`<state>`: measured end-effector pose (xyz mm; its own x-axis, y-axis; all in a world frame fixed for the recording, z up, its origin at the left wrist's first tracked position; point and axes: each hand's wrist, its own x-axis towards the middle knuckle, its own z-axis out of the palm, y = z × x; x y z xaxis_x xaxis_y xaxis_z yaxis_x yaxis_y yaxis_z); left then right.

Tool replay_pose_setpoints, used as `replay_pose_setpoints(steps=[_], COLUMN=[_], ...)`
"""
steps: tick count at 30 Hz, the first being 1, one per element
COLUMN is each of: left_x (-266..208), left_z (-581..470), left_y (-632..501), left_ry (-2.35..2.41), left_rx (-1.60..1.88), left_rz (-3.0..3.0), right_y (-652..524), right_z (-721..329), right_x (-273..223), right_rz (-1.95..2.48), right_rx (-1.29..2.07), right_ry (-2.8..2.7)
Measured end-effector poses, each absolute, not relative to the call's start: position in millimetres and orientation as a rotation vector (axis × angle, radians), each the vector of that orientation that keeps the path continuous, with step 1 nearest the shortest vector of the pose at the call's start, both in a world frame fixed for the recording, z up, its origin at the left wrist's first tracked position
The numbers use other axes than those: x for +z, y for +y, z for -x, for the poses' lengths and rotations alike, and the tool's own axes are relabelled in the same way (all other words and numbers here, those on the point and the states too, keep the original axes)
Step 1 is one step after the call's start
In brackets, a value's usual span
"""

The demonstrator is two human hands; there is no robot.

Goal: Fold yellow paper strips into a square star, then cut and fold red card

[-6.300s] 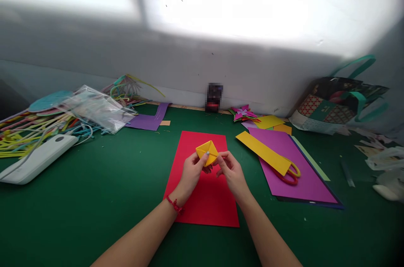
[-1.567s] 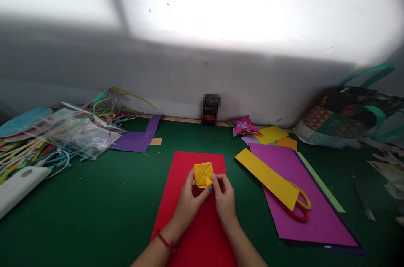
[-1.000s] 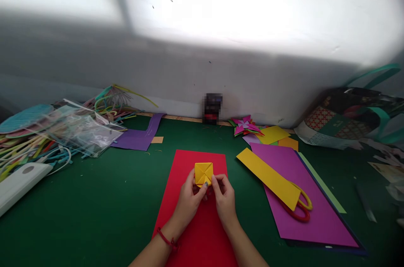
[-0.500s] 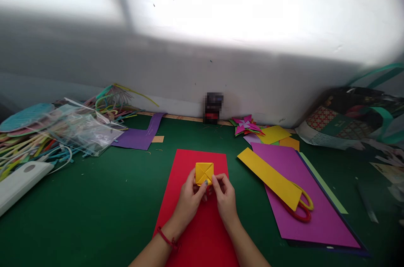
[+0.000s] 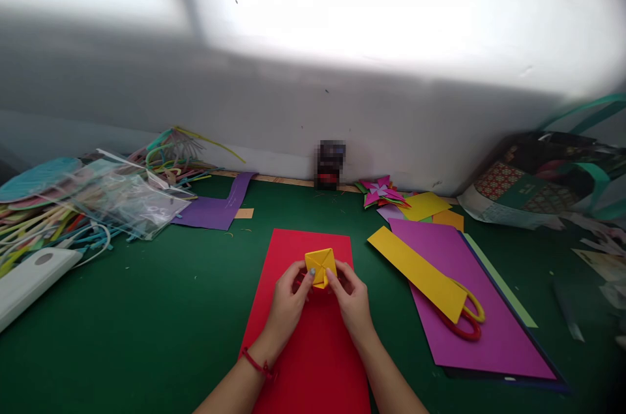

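Observation:
Between my two hands is a small square of folded yellow paper point(image 5: 321, 263), with creases that cross at its middle and a flap lifted at its lower edge. My left hand point(image 5: 289, 296) grips its left side, thumb on the front face. On the right side, my right hand point(image 5: 351, 293) pinches it, the thumb by the raised lower flap. The fingers behind the paper are partly hidden. Beneath both hands lies a red sheet point(image 5: 313, 349) on the green table.
Right of the red sheet, a yellow strip point(image 5: 415, 274) partly covers scissors point(image 5: 472, 329) on a magenta sheet point(image 5: 489, 323). Folded paper stars point(image 5: 380, 191) lie by the wall. Purple paper point(image 5: 208, 213), a plastic bag point(image 5: 141, 199) and a white power strip point(image 5: 36, 280) are at left; a bag point(image 5: 518, 195) stands far right.
The folded yellow paper has turned slightly and tilted, and its lower flap now stands out. My right thumb has shifted lower on it, and my left thumb has moved up and left.

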<state>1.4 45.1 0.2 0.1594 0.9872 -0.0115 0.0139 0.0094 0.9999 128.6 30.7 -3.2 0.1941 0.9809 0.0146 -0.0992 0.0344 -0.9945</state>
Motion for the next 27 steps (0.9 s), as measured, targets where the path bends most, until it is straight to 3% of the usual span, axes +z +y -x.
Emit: replay_pose_setpoints(steps=[12,27], left_x=[-1,-9], left_z=[-3,-6], left_y=[46,44], left_ry=[1.046,0.961], left_rx=[1.091,1.058], left_rz=[-1.005,-1.071], right_y=[32,30], right_z=[-126,-125], right_x=[-8,-12], right_rz=[1.18,1.271], right_rx=[1.244,1.118], right_ry=[-0.827,-0.768])
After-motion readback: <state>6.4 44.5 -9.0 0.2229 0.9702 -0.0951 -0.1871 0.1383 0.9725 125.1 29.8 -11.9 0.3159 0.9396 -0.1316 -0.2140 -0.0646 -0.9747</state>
